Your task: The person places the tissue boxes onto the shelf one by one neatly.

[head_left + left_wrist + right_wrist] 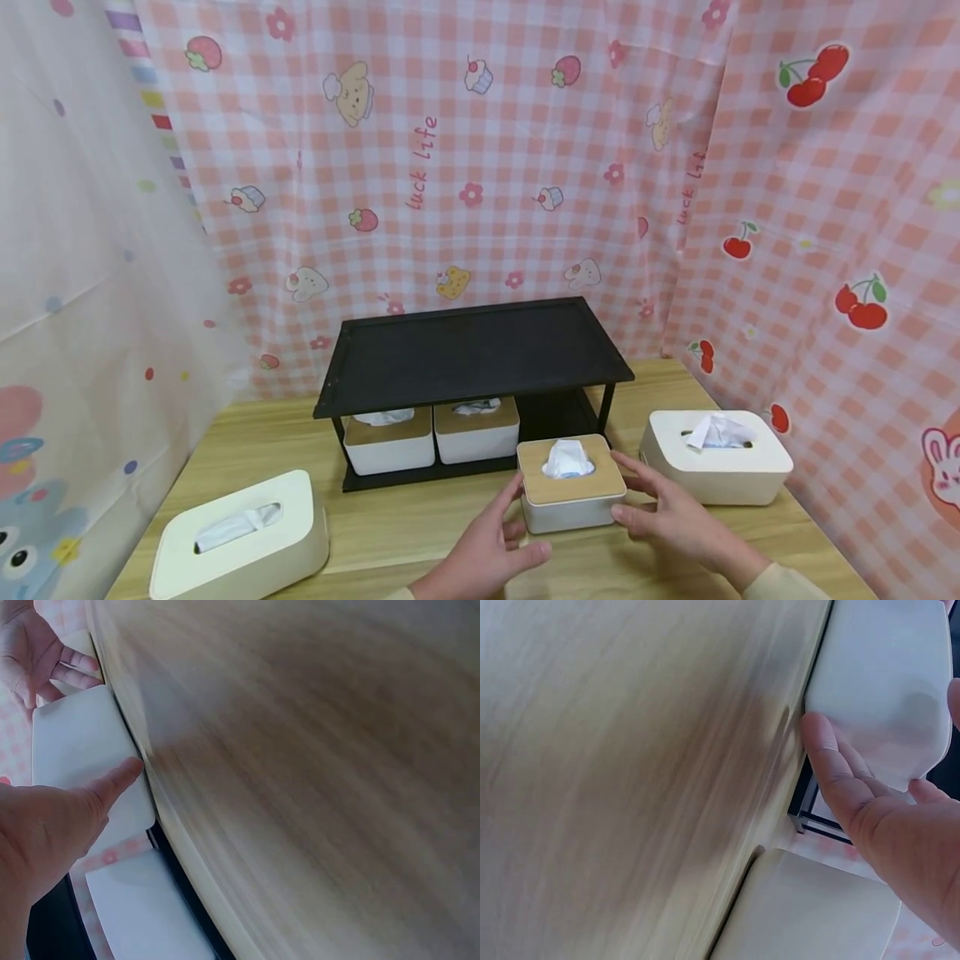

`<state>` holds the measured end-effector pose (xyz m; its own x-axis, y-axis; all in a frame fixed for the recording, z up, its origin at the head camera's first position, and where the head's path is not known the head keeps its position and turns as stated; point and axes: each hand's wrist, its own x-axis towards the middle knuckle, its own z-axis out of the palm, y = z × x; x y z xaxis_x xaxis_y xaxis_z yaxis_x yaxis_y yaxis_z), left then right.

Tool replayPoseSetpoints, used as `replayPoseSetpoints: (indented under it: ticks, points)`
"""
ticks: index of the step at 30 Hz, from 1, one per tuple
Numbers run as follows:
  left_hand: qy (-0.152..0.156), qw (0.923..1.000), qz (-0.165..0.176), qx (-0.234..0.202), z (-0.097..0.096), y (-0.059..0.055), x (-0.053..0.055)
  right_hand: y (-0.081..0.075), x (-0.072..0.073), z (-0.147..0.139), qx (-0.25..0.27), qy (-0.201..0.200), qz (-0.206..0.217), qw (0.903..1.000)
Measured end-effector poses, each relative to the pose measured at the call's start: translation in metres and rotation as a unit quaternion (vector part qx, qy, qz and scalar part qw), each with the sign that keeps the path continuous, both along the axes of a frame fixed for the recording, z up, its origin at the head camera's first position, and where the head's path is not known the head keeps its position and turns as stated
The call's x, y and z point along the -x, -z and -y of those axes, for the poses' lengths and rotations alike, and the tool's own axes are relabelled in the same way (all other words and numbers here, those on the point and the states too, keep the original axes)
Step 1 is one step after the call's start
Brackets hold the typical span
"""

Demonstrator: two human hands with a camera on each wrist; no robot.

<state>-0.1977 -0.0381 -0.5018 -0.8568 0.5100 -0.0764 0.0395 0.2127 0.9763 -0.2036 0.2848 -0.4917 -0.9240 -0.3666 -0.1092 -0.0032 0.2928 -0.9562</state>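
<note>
Backdrop: pink-and-white checked cloth (420, 167) with printed strawberries, cupcakes and cherries, far and right; whitish spotted cloth (112, 208), left.
Surface: pale wood-grain table (375, 533).
Rack: black rectangular two-level rack (480, 350), far middle; its top stands on thin legs, leaving the lower shelf accessible from the near side.
Shelved stock: white box with brown wooden lid (390, 454), left on the lower shelf, and matching white box with brown wooden lid (477, 442), just right of it; both upright, apparently set side by side to use the shelf's width.
Handled item: small white tissue box with light wooden lid (573, 492), at the rack's near right, before the unfilled right part of the lower shelf; lid upward, tissue on top. Whether its base bears on the table cannot be told.
Left hand: left hand (491, 542), spread wide, fingers at the box's left side, thumb held out.
Right hand: right hand (667, 517), spread wide, fingers and thumb at the right side; contact from both sides probably keeps the box level and square.
Flanking pieces: long cream tissue box (255, 550), near left, angled; second cream tissue box (716, 479), right, beyond the right hand; both seemingly set aside, leaving the middle for handling.
</note>
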Motion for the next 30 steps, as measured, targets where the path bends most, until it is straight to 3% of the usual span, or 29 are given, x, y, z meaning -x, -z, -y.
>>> replayPoseSetpoints:
  ticks: [6,13,30]
  points:
    - [-0.003,0.9999,0.006,-0.011,-0.0005,0.0005,0.0,0.0032,0.0027,-0.0027,0.016,-0.005,-0.008,0.9998]
    - [-0.002,0.9977,0.044,-0.051,-0.0001,0.0039,0.0023,0.0057,0.0041,-0.0028,0.023,0.0,-0.004,0.9997]
    - [0.01,0.9978,0.048,-0.043,0.0011,0.0052,0.0069,0.005,0.002,0.0018,0.017,0.018,0.004,0.9997]
